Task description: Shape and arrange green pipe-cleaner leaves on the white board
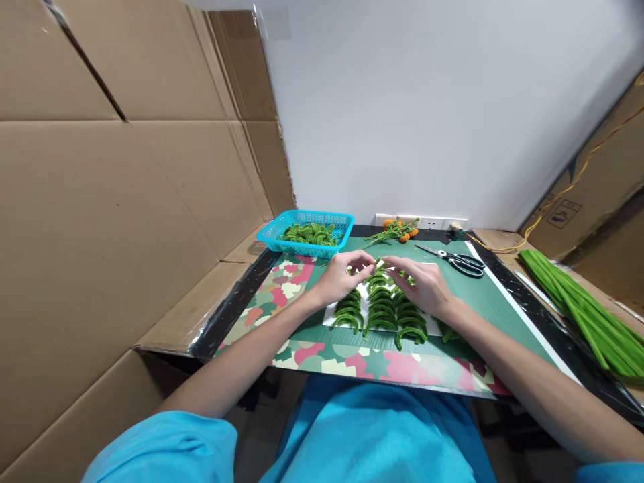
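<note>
A short green pipe cleaner piece (378, 261) is pinched between the fingertips of my left hand (347, 274). My right hand (422, 282) meets it from the other side, thumb and fingers closed on the same piece; the fingers partly hide it. Under and in front of both hands, curved green pipe cleaner pieces (382, 314) lie in several columns on a white sheet (329, 312). Part of the right-hand columns is covered by my right hand and forearm.
A blue plastic basket (266, 236) with more curved green pieces stands at the back left. Behind the sheet lie orange flowers with green stems (402, 231), and black-handled scissors (465, 263). Long green pipe cleaners (583, 308) lie bundled at the right edge. Cardboard (125, 201) walls the left side.
</note>
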`<state>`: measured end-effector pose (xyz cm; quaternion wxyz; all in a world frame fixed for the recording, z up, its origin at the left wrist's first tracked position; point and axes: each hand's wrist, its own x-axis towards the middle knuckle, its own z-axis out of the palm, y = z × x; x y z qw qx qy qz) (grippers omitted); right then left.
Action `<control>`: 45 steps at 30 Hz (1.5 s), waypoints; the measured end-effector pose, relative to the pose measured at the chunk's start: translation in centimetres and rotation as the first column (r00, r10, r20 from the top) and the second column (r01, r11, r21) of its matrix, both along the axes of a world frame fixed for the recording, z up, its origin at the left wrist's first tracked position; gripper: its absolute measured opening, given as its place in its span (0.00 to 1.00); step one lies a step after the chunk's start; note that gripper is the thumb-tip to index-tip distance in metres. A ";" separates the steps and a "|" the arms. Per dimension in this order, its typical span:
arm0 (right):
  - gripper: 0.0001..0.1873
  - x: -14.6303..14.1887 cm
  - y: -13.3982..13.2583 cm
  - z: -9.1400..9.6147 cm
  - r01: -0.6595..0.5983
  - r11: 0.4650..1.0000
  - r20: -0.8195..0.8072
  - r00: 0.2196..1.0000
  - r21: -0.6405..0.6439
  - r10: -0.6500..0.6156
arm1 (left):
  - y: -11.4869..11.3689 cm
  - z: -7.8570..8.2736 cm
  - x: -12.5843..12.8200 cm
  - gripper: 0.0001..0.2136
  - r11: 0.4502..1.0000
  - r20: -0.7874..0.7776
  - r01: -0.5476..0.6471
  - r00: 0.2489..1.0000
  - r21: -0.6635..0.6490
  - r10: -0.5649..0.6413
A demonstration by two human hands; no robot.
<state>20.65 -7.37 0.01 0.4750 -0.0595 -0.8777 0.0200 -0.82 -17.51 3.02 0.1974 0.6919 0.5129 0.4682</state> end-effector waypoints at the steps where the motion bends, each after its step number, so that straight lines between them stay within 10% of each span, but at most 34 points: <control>1: 0.15 0.0 0.0 0.0 0.007 0.999 -0.002 1.000 0.035 -0.007 | 0.0 0.0 0.0 0.12 1.000 -0.012 0.000 1.000 -0.002 0.000; 21: 0.32 0.7 1.3 -0.7 -0.020 0.970 0.163 0.986 0.242 -0.020 | 0.0 -0.6 -0.1 0.11 1.000 -0.130 -0.005 0.992 0.019 0.007; 45: 0.12 0.5 0.6 0.1 -0.049 0.948 0.129 0.992 0.316 0.008 | 0.2 -1.0 -0.2 0.15 1.000 -0.144 0.006 0.990 -0.014 -0.008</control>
